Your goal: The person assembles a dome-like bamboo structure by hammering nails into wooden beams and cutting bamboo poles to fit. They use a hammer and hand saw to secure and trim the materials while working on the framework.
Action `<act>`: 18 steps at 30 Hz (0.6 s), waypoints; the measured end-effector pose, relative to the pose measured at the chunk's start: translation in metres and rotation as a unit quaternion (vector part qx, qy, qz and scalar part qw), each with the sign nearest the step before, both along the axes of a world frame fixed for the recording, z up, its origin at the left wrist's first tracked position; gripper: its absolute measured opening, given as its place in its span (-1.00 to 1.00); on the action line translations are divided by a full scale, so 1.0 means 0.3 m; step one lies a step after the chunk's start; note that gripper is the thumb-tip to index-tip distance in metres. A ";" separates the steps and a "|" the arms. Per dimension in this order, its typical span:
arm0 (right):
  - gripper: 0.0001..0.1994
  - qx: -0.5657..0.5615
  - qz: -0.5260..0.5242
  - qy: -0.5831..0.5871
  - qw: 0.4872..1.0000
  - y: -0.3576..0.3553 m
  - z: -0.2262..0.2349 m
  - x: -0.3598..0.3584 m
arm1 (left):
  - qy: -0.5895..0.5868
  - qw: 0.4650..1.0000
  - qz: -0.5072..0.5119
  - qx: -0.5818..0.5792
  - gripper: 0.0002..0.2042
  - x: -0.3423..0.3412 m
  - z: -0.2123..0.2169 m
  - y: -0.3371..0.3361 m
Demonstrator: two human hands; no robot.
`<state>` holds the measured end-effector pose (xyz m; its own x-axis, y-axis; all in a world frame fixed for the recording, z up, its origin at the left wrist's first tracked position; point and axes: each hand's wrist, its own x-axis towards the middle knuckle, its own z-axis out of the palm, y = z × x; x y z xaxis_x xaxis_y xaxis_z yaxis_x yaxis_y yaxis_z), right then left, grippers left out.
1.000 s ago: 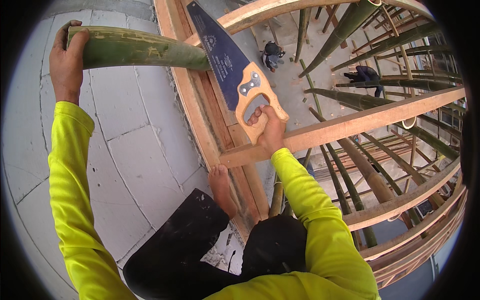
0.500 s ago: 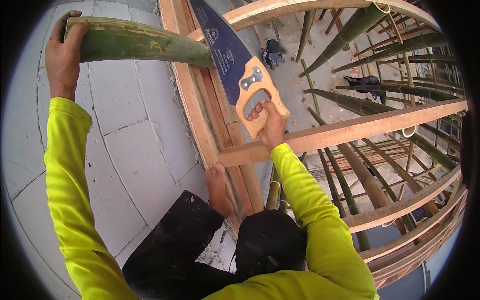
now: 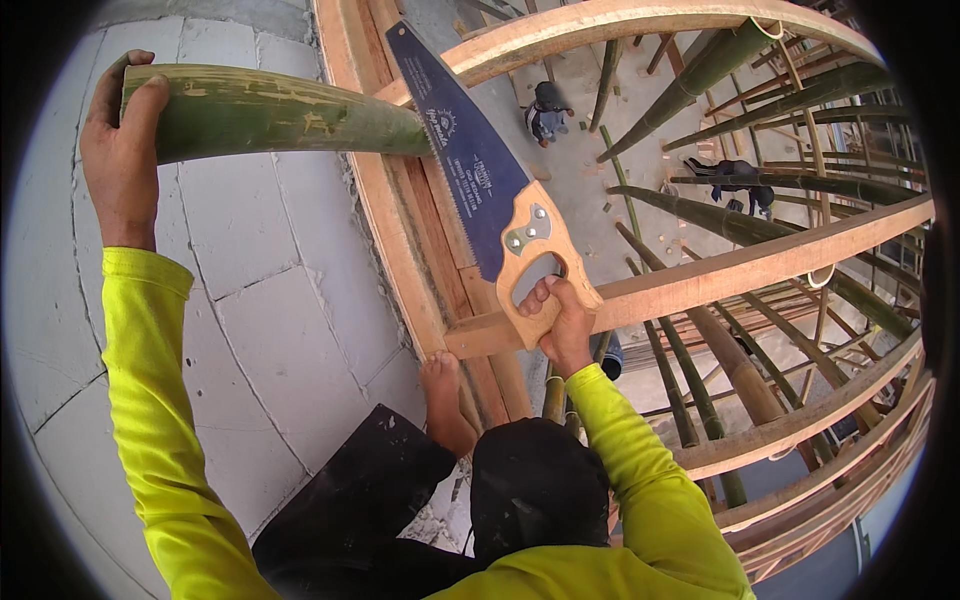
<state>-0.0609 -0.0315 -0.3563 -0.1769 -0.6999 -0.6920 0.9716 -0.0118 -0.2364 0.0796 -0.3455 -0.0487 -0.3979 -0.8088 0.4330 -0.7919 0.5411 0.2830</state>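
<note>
My left hand (image 3: pixel 122 155) grips the cut end of a thick green bamboo pole (image 3: pixel 280 112) that lies across the upper left. My right hand (image 3: pixel 562 322) is closed around the wooden handle of a hand saw (image 3: pixel 478 180). The saw's dark blue blade slants up to the left, with its teeth against the bamboo where the pole meets the wooden frame (image 3: pixel 400 240). Both arms wear bright yellow sleeves.
I stand high on a curved timber frame, my bare foot (image 3: pixel 447 405) on its beam. Pale block wall (image 3: pixel 270 300) fills the left. Bamboo poles (image 3: pixel 720 360) and curved wooden ribs (image 3: pixel 780 255) spread to the right. Far below, two people (image 3: pixel 548 110) work on the ground.
The saw has slid down and toward me along the bamboo, my right hand drawing back. The left hand keeps its hold on the pole's end.
</note>
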 end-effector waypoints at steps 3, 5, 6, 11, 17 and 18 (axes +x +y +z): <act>-0.62 -0.002 -0.015 0.031 0.999 -0.189 -0.044 -0.013 | 0.008 1.000 -0.028 0.007 -0.53 -0.011 -0.011 -0.019; -0.61 -0.007 -0.020 0.051 0.998 -0.259 -0.052 -0.013 | 0.006 0.999 -0.034 0.000 -0.53 -0.022 -0.012 -0.025; -0.60 -0.006 -0.014 0.050 0.999 -0.247 -0.040 -0.014 | -0.005 1.000 -0.027 -0.002 -0.53 -0.015 -0.008 -0.019; -0.53 -0.014 -0.006 -0.023 1.000 -0.015 -0.022 0.006 | -0.022 1.000 0.009 -0.014 -0.52 0.014 0.001 -0.006; -0.61 -0.016 -0.021 0.052 0.998 -0.339 -0.090 -0.029 | 0.013 0.999 -0.017 0.025 -0.55 -0.058 -0.004 0.019; -0.62 -0.006 -0.008 0.094 0.996 -0.251 -0.056 0.005 | 0.028 0.998 -0.011 0.047 -0.56 -0.045 0.000 0.011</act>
<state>-0.0593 -0.1069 -0.3731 -0.3139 -0.7042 -0.6369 0.9099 -0.0313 -0.4137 0.0659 -0.3422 -0.0487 -0.3937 -0.8385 0.3767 -0.7617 0.5270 0.3770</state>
